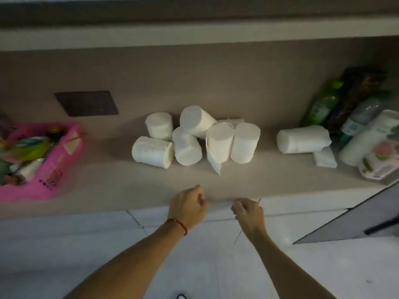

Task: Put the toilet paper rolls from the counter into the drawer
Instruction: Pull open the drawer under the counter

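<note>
Several white toilet paper rolls (194, 137) lie bunched together in the middle of the beige counter (129, 180). One more roll (302, 140) lies on its side to the right, apart from the bunch. One roll in the bunch (219, 143) has a loose sheet hanging down. My left hand (187, 205) and my right hand (248, 213) are at the counter's front edge, below the bunch, both with fingers curled in and nothing visible in them. No drawer can be made out; the front under the counter is hidden.
A pink basket (54, 169) full of small items stands at the left. Bottles (323, 104) and wrapped packs (375, 152) crowd the right end. A dark open cabinet door (356, 219) juts out at the lower right. A dark wall plate (86, 103) is behind.
</note>
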The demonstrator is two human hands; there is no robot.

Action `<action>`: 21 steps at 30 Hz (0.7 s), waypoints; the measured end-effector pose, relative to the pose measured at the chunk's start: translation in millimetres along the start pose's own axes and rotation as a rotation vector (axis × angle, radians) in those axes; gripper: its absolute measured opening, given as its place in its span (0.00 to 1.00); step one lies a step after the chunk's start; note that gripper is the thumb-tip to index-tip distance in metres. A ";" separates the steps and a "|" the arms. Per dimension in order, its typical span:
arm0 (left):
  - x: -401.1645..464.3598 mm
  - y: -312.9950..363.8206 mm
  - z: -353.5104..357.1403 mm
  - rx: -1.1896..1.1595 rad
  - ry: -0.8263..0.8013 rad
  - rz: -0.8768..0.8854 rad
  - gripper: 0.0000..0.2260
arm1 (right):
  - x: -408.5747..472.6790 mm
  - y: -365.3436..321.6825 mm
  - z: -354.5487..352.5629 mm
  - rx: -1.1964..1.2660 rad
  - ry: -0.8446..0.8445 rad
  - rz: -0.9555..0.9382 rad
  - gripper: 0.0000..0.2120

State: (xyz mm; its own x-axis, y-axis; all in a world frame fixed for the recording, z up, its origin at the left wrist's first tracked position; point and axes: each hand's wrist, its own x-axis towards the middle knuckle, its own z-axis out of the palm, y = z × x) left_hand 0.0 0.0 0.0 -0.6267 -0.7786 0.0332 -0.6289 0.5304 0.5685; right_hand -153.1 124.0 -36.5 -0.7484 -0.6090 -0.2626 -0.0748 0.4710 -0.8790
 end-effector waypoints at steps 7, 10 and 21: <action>-39.9 -34.9 54.7 -0.915 0.079 -0.951 0.05 | 25.4 55.3 23.6 0.692 -0.094 0.545 0.14; -46.6 -43.5 61.5 -1.130 0.122 -1.080 0.07 | 32.1 64.4 24.8 0.906 -0.062 0.740 0.20; -30.8 -81.7 64.2 -1.955 0.368 -1.208 0.46 | 35.5 81.0 50.5 1.532 -0.084 0.835 0.36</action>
State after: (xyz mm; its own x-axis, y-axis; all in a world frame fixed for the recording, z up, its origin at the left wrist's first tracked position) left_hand 41.2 2.2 -100.2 -0.2227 -0.5031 -0.8350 0.6541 -0.7123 0.2547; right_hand -152.5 108.3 -137.1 -0.2213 -0.5901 -0.7764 0.9534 -0.2984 -0.0449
